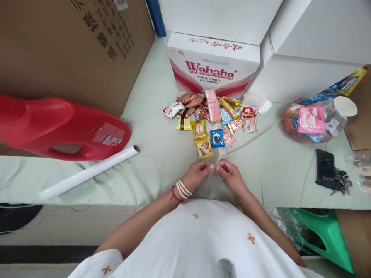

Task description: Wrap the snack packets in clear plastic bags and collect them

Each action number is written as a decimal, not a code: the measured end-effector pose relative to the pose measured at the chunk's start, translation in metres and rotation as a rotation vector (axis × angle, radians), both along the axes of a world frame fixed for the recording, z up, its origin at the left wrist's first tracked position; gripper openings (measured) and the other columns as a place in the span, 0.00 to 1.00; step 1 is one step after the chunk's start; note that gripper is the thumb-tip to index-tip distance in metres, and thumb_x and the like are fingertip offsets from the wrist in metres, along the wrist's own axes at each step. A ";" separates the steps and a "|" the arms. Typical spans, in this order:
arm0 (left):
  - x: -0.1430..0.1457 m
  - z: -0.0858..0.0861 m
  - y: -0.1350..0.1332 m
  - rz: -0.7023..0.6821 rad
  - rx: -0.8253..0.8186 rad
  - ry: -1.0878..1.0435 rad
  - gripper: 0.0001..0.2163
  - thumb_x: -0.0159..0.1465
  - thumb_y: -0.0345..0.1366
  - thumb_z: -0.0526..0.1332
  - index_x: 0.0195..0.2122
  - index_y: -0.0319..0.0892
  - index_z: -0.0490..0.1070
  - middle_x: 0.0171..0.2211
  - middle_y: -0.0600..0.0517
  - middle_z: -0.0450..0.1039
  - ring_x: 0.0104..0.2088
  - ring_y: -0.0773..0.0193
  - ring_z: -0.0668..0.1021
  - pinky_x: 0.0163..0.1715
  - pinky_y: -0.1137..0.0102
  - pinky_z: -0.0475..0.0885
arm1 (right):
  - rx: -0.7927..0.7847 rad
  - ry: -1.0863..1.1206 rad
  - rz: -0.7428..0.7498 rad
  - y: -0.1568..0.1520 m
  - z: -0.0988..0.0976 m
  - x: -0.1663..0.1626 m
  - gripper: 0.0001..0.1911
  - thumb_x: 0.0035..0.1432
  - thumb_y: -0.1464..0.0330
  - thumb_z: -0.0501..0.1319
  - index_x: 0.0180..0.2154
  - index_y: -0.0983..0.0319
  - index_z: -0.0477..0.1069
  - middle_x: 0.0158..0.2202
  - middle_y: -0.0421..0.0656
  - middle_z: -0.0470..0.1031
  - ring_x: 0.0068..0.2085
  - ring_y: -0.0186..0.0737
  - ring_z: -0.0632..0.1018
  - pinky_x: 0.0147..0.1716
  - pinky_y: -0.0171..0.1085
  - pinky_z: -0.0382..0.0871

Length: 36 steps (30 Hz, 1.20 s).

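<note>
2 hands meet close together low in the middle of the view, just above the person's white top; the left hand (199, 173), with pale bead bracelets and a red thread at its wrist, and the right hand (231, 176) each pinch an edge of a clear plastic bag (216, 177) with thumb and fingertips closed on it; the fingertips of the 2 hands nearly touch. The bag is thin and hard to make out; it hangs between the hands over the pale green cloth (162, 154) that covers the surface, and whether anything is in it cannot be told.

Just beyond the hands lies a pile of snack packets (211, 119), loose and overlapping; the nearest, a yellow cookie packet (205, 148), sits close to the left fingertips without touching them; a blue packet (217, 138) lies beside it. Behind the pile stands a white and red Wahaha box (214, 65).

To the left, a red jug (58, 127) lies on its side against a brown cardboard box (72, 38); a white roll (89, 172) lies slanted in front of the jug. To the right, well apart from the hands, a bowl (288, 125) holds more packets, with a paper cup (344, 106) next to it; nearer the edge rest a black phone (324, 168) and keys (342, 183); a green stool (324, 231) shows below the surface.
</note>
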State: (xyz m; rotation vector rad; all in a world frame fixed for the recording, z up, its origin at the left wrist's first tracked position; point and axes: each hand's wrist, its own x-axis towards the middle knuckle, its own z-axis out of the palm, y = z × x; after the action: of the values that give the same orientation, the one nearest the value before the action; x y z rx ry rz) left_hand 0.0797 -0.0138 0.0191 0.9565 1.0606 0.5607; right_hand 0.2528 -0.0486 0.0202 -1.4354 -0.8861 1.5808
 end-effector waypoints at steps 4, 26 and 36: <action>-0.011 0.005 0.013 -0.024 0.072 0.024 0.19 0.53 0.52 0.72 0.30 0.39 0.75 0.26 0.54 0.72 0.29 0.67 0.70 0.33 0.70 0.66 | -0.137 0.261 -0.012 -0.003 0.006 0.015 0.14 0.49 0.61 0.71 0.30 0.61 0.71 0.23 0.34 0.62 0.23 0.28 0.56 0.21 0.30 0.49; 0.010 0.007 0.006 0.035 0.276 0.112 0.15 0.63 0.50 0.61 0.29 0.43 0.69 0.23 0.55 0.68 0.26 0.64 0.70 0.31 0.68 0.68 | -0.248 0.607 -0.179 -0.035 0.024 0.028 0.17 0.47 0.66 0.75 0.28 0.62 0.68 0.23 0.33 0.60 0.21 0.24 0.52 0.16 0.23 0.49; -0.019 0.023 -0.029 -0.073 0.767 0.422 0.09 0.66 0.44 0.61 0.36 0.44 0.75 0.31 0.49 0.75 0.34 0.58 0.76 0.38 0.62 0.72 | -0.194 0.541 -0.115 -0.041 0.019 0.013 0.16 0.49 0.63 0.75 0.29 0.62 0.70 0.24 0.35 0.65 0.22 0.25 0.53 0.19 0.27 0.49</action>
State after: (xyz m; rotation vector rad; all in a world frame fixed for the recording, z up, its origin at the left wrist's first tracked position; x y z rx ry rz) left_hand 0.0605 -0.0429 0.0421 1.8391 1.1921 0.7425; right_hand 0.2659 -0.0900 0.0395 -1.0718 -0.3355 1.8735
